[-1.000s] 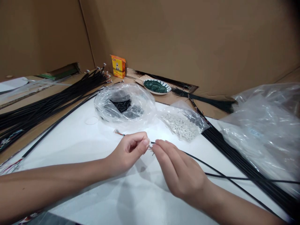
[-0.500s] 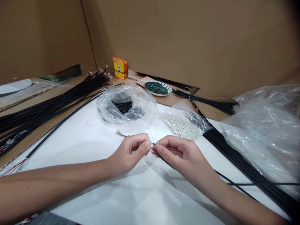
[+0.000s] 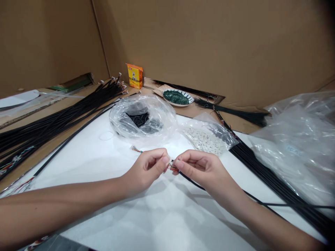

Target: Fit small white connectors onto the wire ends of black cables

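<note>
My left hand (image 3: 148,169) and my right hand (image 3: 201,169) meet over a white sheet (image 3: 110,164), fingertips almost touching. Between them show the thin coloured wire ends (image 3: 173,168) of a black cable (image 3: 251,199) that runs off to the right under my right wrist. My right hand pinches the cable just behind its wire ends. My left hand's thumb and forefinger are pinched at the wire tips; what they hold is too small to name. A second short bunch of coloured wires (image 3: 136,149) sticks out behind my left hand.
Behind my hands lie a clear bag of black parts (image 3: 142,118) and a clear bag of small white parts (image 3: 205,136). Black cable bundles lie at the left (image 3: 52,116) and right (image 3: 269,177). A dish of green bits (image 3: 177,97), an orange carton (image 3: 134,75), large plastic bags (image 3: 298,146), cardboard walls.
My right hand went from flat, extended fingers to a curled pinch on the cable end and drew close to my left hand. The view shifted slightly.
</note>
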The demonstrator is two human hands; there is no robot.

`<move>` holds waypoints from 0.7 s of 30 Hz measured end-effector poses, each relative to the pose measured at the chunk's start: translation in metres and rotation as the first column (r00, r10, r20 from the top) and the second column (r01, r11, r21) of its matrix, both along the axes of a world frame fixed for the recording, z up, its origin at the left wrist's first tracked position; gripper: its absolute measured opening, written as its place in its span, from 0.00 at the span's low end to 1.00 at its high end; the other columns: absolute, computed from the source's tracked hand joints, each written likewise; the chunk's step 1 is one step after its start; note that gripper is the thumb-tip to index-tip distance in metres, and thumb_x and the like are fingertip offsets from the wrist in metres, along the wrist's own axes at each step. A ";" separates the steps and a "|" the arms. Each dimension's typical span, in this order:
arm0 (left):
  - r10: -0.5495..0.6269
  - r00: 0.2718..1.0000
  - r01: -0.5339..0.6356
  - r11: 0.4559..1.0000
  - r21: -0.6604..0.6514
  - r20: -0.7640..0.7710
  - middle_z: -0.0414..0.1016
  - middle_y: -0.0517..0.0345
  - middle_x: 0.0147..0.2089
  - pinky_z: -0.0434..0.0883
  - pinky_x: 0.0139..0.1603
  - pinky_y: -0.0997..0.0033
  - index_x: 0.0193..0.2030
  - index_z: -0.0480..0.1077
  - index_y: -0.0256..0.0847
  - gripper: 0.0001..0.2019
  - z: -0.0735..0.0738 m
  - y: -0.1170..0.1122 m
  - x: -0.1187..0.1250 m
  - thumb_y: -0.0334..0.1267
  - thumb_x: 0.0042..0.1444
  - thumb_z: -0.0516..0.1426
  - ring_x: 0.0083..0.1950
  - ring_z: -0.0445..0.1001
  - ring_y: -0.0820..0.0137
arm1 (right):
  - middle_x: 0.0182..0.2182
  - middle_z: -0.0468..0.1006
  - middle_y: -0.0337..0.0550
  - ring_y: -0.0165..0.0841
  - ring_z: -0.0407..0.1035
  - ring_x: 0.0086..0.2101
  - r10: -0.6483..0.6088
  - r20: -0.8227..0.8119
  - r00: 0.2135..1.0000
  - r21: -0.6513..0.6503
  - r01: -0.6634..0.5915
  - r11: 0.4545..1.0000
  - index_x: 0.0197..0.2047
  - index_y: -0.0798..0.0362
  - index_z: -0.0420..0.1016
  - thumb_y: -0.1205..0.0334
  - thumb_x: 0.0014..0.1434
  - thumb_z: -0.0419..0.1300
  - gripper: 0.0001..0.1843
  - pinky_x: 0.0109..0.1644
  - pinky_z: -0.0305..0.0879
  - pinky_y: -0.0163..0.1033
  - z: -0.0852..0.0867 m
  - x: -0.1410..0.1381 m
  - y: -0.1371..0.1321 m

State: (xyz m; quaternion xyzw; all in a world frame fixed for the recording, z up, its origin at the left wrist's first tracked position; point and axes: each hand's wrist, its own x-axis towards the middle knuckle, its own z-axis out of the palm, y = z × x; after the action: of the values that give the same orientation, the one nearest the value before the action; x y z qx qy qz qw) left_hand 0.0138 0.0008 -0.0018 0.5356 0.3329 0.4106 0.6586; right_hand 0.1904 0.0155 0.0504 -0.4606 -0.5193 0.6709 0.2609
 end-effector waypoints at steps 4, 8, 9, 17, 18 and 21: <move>0.003 1.000 -0.002 1.000 -0.025 0.016 0.50 0.68 0.19 0.47 0.19 0.79 0.26 0.56 0.36 0.19 0.000 0.000 0.000 0.47 0.63 0.49 0.19 0.48 0.83 | 0.29 0.79 0.38 0.21 0.73 0.31 0.002 0.017 1.000 -0.016 -0.002 1.000 0.32 0.56 0.76 0.57 0.54 0.65 0.10 0.35 0.67 0.22 0.000 0.002 0.000; -0.001 1.000 0.002 0.998 -0.055 0.021 0.50 0.68 0.19 0.46 0.19 0.78 0.26 0.56 0.37 0.19 -0.001 0.000 0.000 0.48 0.62 0.49 0.19 0.47 0.83 | 0.29 0.79 0.40 0.26 0.75 0.31 -0.006 0.004 1.000 0.044 0.006 0.999 0.32 0.56 0.76 0.58 0.54 0.65 0.09 0.37 0.71 0.27 -0.006 0.004 -0.001; -0.002 1.000 0.003 0.998 -0.064 0.021 0.50 0.68 0.19 0.46 0.19 0.78 0.26 0.56 0.37 0.19 -0.001 0.000 0.000 0.48 0.62 0.49 0.19 0.47 0.83 | 0.29 0.79 0.40 0.27 0.75 0.31 -0.009 -0.004 1.000 0.074 0.009 0.997 0.32 0.56 0.76 0.59 0.54 0.65 0.08 0.37 0.72 0.28 -0.008 0.004 -0.001; -0.006 0.999 0.011 0.994 -0.111 0.038 0.50 0.68 0.19 0.46 0.19 0.78 0.26 0.56 0.37 0.19 -0.001 0.000 0.001 0.48 0.62 0.49 0.19 0.48 0.83 | 0.30 0.79 0.42 0.29 0.75 0.33 -0.029 0.145 0.989 0.338 -0.022 0.941 0.33 0.56 0.74 0.61 0.58 0.60 0.07 0.38 0.73 0.31 -0.006 0.002 -0.005; -0.010 0.999 0.014 0.993 -0.115 0.036 0.50 0.68 0.19 0.46 0.19 0.78 0.26 0.56 0.37 0.19 0.000 0.000 0.001 0.48 0.62 0.49 0.19 0.48 0.83 | 0.30 0.79 0.41 0.29 0.75 0.33 -0.054 0.193 0.980 0.424 -0.033 0.905 0.33 0.55 0.73 0.63 0.59 0.59 0.05 0.38 0.72 0.31 -0.005 0.003 -0.006; -0.028 0.999 0.032 0.993 -0.115 0.039 0.50 0.68 0.19 0.46 0.20 0.78 0.26 0.56 0.37 0.18 0.000 -0.001 0.001 0.47 0.63 0.49 0.19 0.48 0.83 | 0.31 0.77 0.41 0.28 0.73 0.33 -0.143 0.342 0.929 0.740 -0.172 0.651 0.35 0.55 0.71 0.71 0.58 0.57 0.03 0.38 0.71 0.31 -0.007 0.006 -0.011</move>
State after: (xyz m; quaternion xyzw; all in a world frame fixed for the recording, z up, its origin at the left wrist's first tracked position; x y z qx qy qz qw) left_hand 0.0149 0.0002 -0.0014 0.4937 0.3357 0.3906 0.7007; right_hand 0.1961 0.0048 0.0436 -0.4226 -0.7947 0.2948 0.3210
